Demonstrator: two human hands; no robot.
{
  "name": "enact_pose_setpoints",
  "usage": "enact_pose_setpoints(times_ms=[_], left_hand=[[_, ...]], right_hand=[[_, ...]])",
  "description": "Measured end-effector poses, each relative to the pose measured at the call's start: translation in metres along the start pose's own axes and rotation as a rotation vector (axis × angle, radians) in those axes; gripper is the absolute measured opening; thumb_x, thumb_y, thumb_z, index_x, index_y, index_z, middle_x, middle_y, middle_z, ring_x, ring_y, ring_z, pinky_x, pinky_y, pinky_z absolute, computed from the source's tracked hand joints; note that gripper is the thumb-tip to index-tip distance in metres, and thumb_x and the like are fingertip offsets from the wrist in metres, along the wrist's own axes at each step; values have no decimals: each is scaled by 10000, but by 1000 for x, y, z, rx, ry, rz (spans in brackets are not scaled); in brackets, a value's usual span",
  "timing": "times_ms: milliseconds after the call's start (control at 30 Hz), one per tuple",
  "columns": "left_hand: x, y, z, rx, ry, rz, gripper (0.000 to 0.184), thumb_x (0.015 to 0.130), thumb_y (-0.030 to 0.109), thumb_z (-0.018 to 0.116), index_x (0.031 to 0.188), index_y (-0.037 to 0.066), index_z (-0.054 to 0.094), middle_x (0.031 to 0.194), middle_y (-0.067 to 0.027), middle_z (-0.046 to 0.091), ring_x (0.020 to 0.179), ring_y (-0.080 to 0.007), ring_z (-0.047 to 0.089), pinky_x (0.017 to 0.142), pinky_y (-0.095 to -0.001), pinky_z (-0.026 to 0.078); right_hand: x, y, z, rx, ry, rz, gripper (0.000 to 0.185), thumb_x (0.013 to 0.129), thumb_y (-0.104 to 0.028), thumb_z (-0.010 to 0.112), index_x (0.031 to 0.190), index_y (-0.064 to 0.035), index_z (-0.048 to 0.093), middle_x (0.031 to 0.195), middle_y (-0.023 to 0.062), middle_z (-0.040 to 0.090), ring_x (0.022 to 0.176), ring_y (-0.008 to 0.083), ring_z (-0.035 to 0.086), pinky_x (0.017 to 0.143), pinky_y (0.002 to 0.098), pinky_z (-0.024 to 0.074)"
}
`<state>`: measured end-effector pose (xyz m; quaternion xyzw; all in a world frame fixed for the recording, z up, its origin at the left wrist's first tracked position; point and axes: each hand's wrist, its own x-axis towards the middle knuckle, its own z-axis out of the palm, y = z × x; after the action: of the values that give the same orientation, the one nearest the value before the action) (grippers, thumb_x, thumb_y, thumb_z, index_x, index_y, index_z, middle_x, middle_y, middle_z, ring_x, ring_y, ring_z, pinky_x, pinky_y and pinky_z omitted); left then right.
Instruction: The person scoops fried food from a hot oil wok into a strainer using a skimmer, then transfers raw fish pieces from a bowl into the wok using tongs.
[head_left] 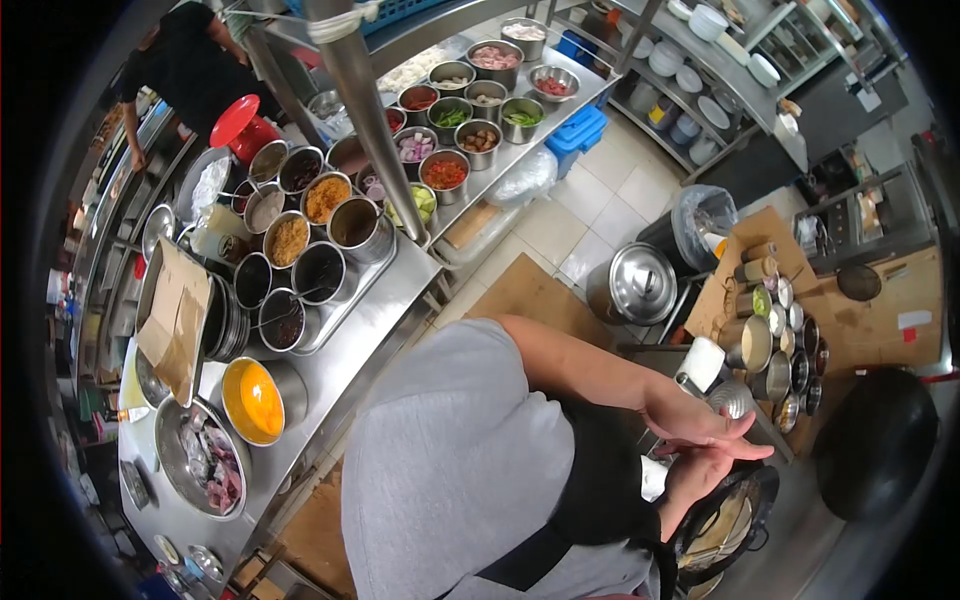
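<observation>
Grip: our L hand point(705, 428) & R hand point(698, 474) touching, fingers mostly straight; can't tell if anything's btwn palms.
Pan: blk-rimmed pan point(768, 495) just below our hands.
Table: steel table point(325, 378) w/ pot point(290, 390) of orange liq. nr bowl point(168, 462).

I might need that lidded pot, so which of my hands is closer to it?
Left. Your left hand is on the side toward the lidded pot; your right hand is just beyond it.

Steep downward view from head
</observation>
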<state>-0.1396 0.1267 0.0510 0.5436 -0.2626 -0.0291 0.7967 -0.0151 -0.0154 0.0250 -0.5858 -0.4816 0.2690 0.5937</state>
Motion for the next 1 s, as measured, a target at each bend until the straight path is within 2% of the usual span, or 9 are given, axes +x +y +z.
enact_pose_setpoints(times_ms=[133,200,267,300,367,467,800,933,1000], left_hand=[[10,11,-9,96,-146,-57,865,911,770,87,1581,223,73,872,-56,511,633,-117,496,508,-250,441],[11,13,-6,97,-109,-68,839,925,757,90,1581,233,86,876,-49,500,650,-114,477,529,-245,434],[9,13,1,54,-7,-64,801,938,739,72,1579,260,92,903,-29,478,697,-106,421,580,-228,411],[8,17,-1,1,6,-101,706,1002,639,265,1564,212,242,1081,-88,558,897,-142,541,763,-274,478],[25,0,-6,204,0,105,653,1006,553,401,1536,180,323,1265,-128,528,1107,-192,522,923,-323,442],[30,12,-1,258,4,151,563,975,416,589,1446,128,481,1512,-155,395,1363,-267,407,1117,-374,325],[52,-13,-17,71,-145,-65,484,969,334,626,1378,87,547,1404,-114,512,1282,-209,474,1056,-343,387],[54,-18,-19,-6,-189,-191,446,987,276,605,1374,64,544,1338,-91,560,1180,-149,521,997,-312,425],[58,-31,-20,44,-182,-134,434,990,252,600,1377,65,541,1303,-85,573,1145,-142,530,972,-309,437]], right_hand=[[-3,-32,27,182,143,51,712,949,-289,663,1473,16,289,942,139,636,602,166,625,592,264,532],[-7,-52,28,-99,-66,105,743,925,-283,698,1475,6,291,1031,171,630,609,173,629,598,264,533],[-8,-48,25,-60,-28,98,760,896,-200,730,1486,-16,289,1223,187,570,627,184,634,596,270,536],[-7,-47,25,-37,-8,56,749,897,-179,725,1486,-18,290,1252,181,556,622,187,633,595,272,536],[-4,-44,24,-4,39,-5,742,897,-150,720,1488,-22,292,1285,172,538,649,191,629,601,275,540],[-2,-38,18,3,124,-18,747,889,-129,720,1492,-24,291,1296,160,526,742,194,619,619,281,547],[-20,-50,20,8,200,204,773,863,-52,719,1505,-34,288,1327,120,491,1069,202,571,682,300,573],[-27,-48,21,2,242,241,769,866,6,695,1514,-58,286,1321,114,492,1081,200,569,714,284,569],[-27,-49,23,11,263,282,770,867,17,690,1517,-64,284,1337,116,482,1084,200,567,731,291,572]])
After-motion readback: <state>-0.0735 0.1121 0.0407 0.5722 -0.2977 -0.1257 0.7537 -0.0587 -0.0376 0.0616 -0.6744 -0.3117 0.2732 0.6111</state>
